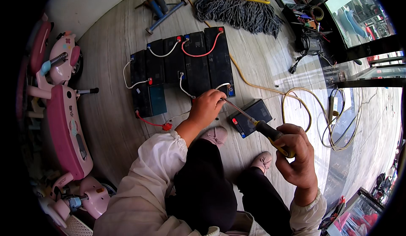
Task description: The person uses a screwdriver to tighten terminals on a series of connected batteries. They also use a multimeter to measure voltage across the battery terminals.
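A person crouches on a pale tiled floor [110, 121], seen from above, knees in dark trousers and pale pink shoes [215, 135] pointing toward a cluster of black batteries [186, 62] laid side by side just ahead. The left hand [207, 107] is curled, its fingertips pinched on a white wire [223, 85] at the near corner of the rightmost battery, beside a blue terminal cap. The right hand [298, 155] is wrapped in a closed fist around the black and yellow handle of a screwdriver [258, 124], whose thin metal shaft slants up and to the left, its tip meeting the left hand's fingertips (whether the tip touches the terminal itself is hidden behind the fingers). Short white wires and one red wire [198, 53] loop between the battery tops. A single separate battery [250, 116] with a red terminal lies on the floor between the two hands, under the screwdriver shaft. A red wire end lies loose on the floor near the left forearm. To the left stands a pink scooter [65, 126]. A grey string mop [239, 12] lies on the floor beyond the batteries. A yellowish cable [304, 104] coils loosely on the floor to the right, near a glass door.
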Motion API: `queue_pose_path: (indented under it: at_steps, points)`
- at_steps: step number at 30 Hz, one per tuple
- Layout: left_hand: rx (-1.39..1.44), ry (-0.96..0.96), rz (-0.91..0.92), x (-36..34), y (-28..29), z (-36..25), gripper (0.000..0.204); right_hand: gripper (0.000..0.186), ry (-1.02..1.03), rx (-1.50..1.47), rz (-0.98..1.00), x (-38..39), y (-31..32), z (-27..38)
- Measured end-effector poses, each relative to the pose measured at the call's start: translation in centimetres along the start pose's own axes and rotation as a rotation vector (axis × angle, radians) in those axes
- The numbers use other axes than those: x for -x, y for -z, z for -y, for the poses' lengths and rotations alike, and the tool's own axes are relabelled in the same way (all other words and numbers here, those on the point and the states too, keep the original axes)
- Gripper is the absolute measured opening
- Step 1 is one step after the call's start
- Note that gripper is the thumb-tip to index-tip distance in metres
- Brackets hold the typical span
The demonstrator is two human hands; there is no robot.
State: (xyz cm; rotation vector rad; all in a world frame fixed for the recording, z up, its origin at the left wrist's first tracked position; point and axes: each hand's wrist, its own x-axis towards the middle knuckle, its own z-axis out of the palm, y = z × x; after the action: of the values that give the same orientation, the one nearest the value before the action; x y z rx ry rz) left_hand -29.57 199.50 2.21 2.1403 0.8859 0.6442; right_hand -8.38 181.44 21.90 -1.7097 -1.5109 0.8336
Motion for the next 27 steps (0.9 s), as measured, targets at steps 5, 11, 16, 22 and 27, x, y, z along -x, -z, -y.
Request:
queue_pose_path:
  at_steps: [5,11,16,22,27]
  points:
    - [0.021,0.034,-0.004,0.2,-0.3,0.1,0.015,0.042,0.012,-0.022,0.012,0.0,0.0,-0.1]
    - [0.014,0.027,-0.019,0.1,-0.4,-0.2,0.016,0.037,-0.061,-0.121,-0.109,0.2,-0.5,-0.5]
    - [0.01,-0.022,-0.047,-0.2,-0.7,-0.2,0.015,0.033,-0.36,-0.217,-0.333,-0.3,-1.4,0.1]
    - [-0.156,-0.126,-0.183,-3.2,-1.2,-0.6,0.014,0.034,-0.135,0.034,-0.32,-2.4,-1.1,0.6]
    - [-0.077,0.02,-0.15,-3.8,-2.1,-0.1,0.015,0.033,-0.147,0.054,-0.368,-3.7,-1.7,0.9]
